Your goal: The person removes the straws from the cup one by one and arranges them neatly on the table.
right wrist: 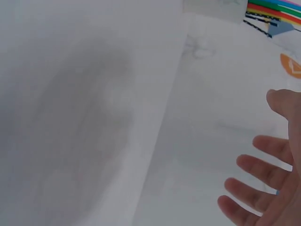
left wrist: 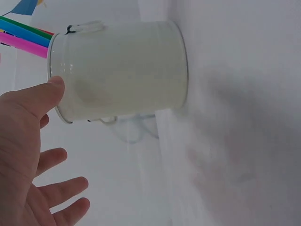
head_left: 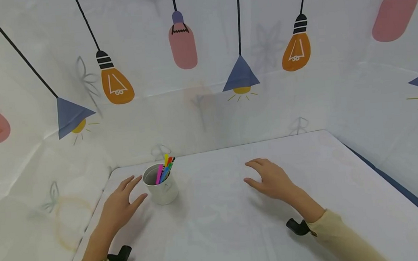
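A white metal bucket (head_left: 164,193) stands upright on the left part of the table, with small handles on its sides. Several colourful pens (head_left: 164,172) lean in it: pink, blue, green, red and yellow show. Just left of the bucket, my left hand (head_left: 117,207) hovers with fingers spread, its thumb close to the rim. In the left wrist view the bucket (left wrist: 120,70) fills the upper middle, and the thumb overlaps its rim. My right hand (head_left: 272,180) is held over the middle right of the table, fingers loosely extended, nothing in them.
The table (head_left: 219,227) has a white cover. White sheets printed with lamps and bulbs hang behind it and at both sides; the back sheet (head_left: 215,118) meets the table's far edge. A dark blue strip (head_left: 398,186) runs along the right edge. Each wrist carries a black mount (head_left: 120,256).
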{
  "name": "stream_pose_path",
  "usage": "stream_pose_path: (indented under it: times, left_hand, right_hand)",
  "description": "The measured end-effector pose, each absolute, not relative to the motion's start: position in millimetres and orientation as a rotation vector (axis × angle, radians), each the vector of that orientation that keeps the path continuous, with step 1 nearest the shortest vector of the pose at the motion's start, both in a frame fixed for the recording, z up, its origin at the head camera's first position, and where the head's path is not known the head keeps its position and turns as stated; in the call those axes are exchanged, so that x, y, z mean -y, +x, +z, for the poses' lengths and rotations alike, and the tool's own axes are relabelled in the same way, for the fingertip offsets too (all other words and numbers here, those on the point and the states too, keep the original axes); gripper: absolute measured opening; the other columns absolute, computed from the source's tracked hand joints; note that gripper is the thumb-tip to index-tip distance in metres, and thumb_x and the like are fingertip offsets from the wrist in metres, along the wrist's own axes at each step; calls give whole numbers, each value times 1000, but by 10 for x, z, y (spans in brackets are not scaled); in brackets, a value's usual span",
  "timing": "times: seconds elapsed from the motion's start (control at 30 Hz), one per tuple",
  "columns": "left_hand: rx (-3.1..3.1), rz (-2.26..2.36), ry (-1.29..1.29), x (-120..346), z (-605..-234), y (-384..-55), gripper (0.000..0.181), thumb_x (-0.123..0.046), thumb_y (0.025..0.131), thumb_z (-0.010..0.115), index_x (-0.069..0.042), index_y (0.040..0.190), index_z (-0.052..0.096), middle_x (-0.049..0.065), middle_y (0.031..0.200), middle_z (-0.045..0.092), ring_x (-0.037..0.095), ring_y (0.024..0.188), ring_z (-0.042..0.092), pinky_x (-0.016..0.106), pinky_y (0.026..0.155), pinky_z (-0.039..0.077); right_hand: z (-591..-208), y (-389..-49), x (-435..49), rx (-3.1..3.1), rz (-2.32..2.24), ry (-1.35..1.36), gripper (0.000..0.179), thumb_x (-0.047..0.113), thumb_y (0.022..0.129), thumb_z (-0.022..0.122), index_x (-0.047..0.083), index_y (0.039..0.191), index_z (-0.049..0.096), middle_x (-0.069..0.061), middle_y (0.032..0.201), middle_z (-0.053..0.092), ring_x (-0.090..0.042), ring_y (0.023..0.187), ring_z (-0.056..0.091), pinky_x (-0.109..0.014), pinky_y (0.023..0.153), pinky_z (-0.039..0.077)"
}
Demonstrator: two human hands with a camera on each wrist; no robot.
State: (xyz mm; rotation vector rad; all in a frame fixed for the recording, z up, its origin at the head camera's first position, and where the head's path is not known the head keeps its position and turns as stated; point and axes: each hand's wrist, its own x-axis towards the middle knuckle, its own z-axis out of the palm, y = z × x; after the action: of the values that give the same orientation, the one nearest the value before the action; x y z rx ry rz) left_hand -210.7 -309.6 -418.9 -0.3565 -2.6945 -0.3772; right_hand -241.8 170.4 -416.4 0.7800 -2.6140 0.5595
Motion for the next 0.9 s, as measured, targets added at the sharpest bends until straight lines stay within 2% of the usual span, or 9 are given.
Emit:
stream_pose_path:
  times: [0.13, 0.27, 0.4, 0.53, 0.63, 0.77, 0.9]
  left_hand:
    - [2679, -396, -375, 3051, -4181, -2159, 57, -32, 86, 75, -11, 136, 56, 20, 139, 48, 39, 92, 65, 53, 71, 54]
    - [2642, -422, -391, 3008, -4219, -2223, 43, -29, 85, 77, -9, 122, 67, 18, 134, 53, 36, 90, 66, 49, 68, 55]
    - [2575, -448, -403, 2953, -4256, -2283, 26, -26, 83, 79, -12, 104, 74, 17, 129, 57, 38, 99, 62, 52, 71, 54]
    - [2505, -479, -440, 2878, -4255, -2330, 18, -24, 79, 82, -13, 92, 75, 18, 127, 57, 41, 109, 56, 56, 76, 53]
    - [2493, -515, -456, 2806, -4248, -2355, 17, -23, 79, 83, -11, 88, 74, 19, 128, 57, 42, 115, 53, 57, 80, 51]
    - [2500, -581, -461, 2701, -4254, -2376, 15, -22, 80, 82, -12, 85, 72, 18, 127, 59, 42, 120, 50, 52, 76, 54]
    - [2480, -659, -478, 2606, -4271, -2390, 16, -21, 80, 82, -11, 88, 72, 16, 122, 61, 39, 116, 54, 48, 71, 56]
  right_hand:
    - [-4176, -2421, -1555, 2591, 581, 811, 43, 38, 92, 67, 11, 125, 63, -5, 123, 62, -25, 115, 56, -43, 90, 51]
    - [-4185, -2391, -1419, 2600, 601, 832, 39, 36, 92, 67, 13, 124, 64, -3, 121, 63, -22, 113, 57, -41, 89, 51]
    - [-4200, -2347, -1331, 2623, 619, 866, 38, 35, 93, 67, 14, 124, 64, -1, 121, 63, -21, 113, 57, -40, 90, 51]
    - [-4215, -2317, -1288, 2629, 648, 888, 37, 34, 92, 67, 14, 124, 64, 0, 121, 63, -21, 113, 58, -39, 91, 51]
    - [-4222, -2312, -1248, 2638, 668, 886, 37, 34, 92, 68, 15, 124, 64, 0, 120, 63, -20, 113, 58, -39, 91, 51]
    - [-4224, -2325, -1159, 2644, 710, 884, 36, 35, 93, 67, 15, 123, 65, 2, 120, 63, -19, 113, 58, -38, 91, 51]
    - [-4201, -2361, -1011, 2630, 773, 888, 34, 33, 93, 67, 15, 121, 66, 2, 119, 64, -17, 112, 58, -37, 91, 51]
